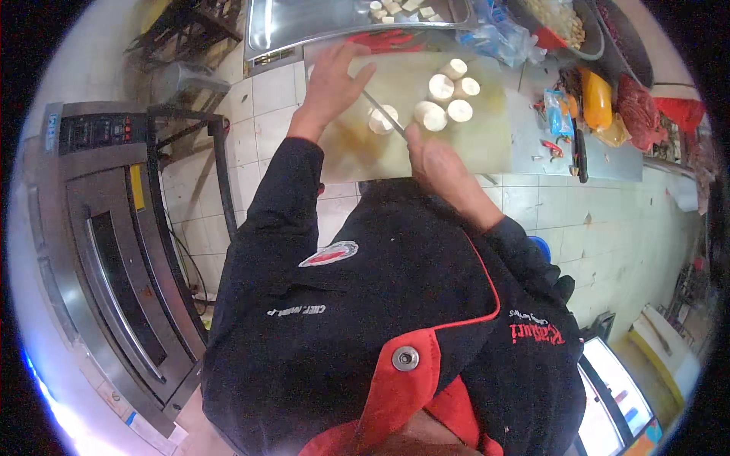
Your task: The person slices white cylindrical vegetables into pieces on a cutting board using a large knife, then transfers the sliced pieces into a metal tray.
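My right hand [436, 162] grips the handle end of a knife [383, 109], whose blade lies over a short, pale cylindrical piece of food [381, 121] on a light cutting board [365, 154]. The blade's tip points up and left, towards my left hand [336, 80]. That hand is at the board's upper left with thumb and fingers apart, holding nothing that I can see. Several more pale cylindrical pieces [441, 87] stand in a group on the board, right of the knife. Red chilli peppers [388, 41] lie along the board's far edge, just beyond my left hand.
Beyond the board is a metal tray [308, 23] with pale cut chunks [393, 8]. Plastic bags [502, 37] and a food-filled bowl [593, 45] stand at the upper right. Farther right lie a black-handled utensil [580, 154] and a yellow package [596, 100]. A metal oven [108, 228] stands left.
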Demonstrator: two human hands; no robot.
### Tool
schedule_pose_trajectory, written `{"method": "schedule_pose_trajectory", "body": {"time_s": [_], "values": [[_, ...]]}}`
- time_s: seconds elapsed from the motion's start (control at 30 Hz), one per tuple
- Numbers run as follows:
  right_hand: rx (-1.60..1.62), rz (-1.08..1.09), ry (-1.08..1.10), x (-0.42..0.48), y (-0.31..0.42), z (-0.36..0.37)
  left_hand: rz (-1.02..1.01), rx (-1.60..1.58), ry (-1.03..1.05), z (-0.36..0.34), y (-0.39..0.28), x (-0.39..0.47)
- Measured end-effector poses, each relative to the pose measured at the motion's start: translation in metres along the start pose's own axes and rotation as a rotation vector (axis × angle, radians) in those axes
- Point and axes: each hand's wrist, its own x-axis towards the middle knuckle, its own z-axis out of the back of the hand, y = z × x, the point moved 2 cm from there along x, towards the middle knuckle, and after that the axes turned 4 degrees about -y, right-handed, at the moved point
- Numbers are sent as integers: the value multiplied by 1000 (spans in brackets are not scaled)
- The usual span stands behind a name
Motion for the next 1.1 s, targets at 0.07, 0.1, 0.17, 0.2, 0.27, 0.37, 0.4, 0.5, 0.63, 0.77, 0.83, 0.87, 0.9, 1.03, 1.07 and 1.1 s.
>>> {"method": "schedule_pose_trajectory", "body": {"time_s": [0.07, 0.1, 0.17, 0.2, 0.27, 0.37, 0.4, 0.5, 0.63, 0.77, 0.83, 0.87, 0.9, 1.03, 1.07, 1.1], "values": [[-30, -13, -3, 0, 1, -1, -14, -63, 53, -9, 3, 9], [-45, -22, -4, -1, 2, -1, -27, -71, 82, -15, 4, 12], [0, -71, 31, 3, 1, -2, -52, -81, 139, -27, 8, 17], [24, -92, 48, 7, 1, -2, -69, -88, 204, -33, 10, 18], [22, -139, 113, 13, -1, -4, -102, -109, 339, -48, 15, 18], [81, -145, 124, 21, -1, 0, -139, 32, 552, -73, 31, 4], [113, -140, 114, 23, -1, 2, -147, -3, 568, -76, 33, 2], [97, -219, 143, 25, 1, 2, -161, -60, 629, -82, 34, -1], [93, -218, 140, 24, -1, -11, -149, 37, 567, -82, 31, -1], [88, -231, 188, 34, 3, 3, -181, 82, 462, -92, 38, -7], [70, -241, 185, 34, 5, -6, -164, 0, 433, -99, 53, -12], [70, -232, 180, 36, 2, -9, -158, -45, 410, -104, 56, -12], [71, -222, 174, 38, -2, -11, -157, -49, 417, -107, 59, -15], [38, -204, 254, 43, 12, 5, -274, 107, 391, -112, 82, -25], [59, -183, 208, 41, 10, -1, -331, 176, 387, -113, 84, -31], [79, -166, 159, 42, 0, -11, -300, 159, 378, -114, 80, -31]]}}
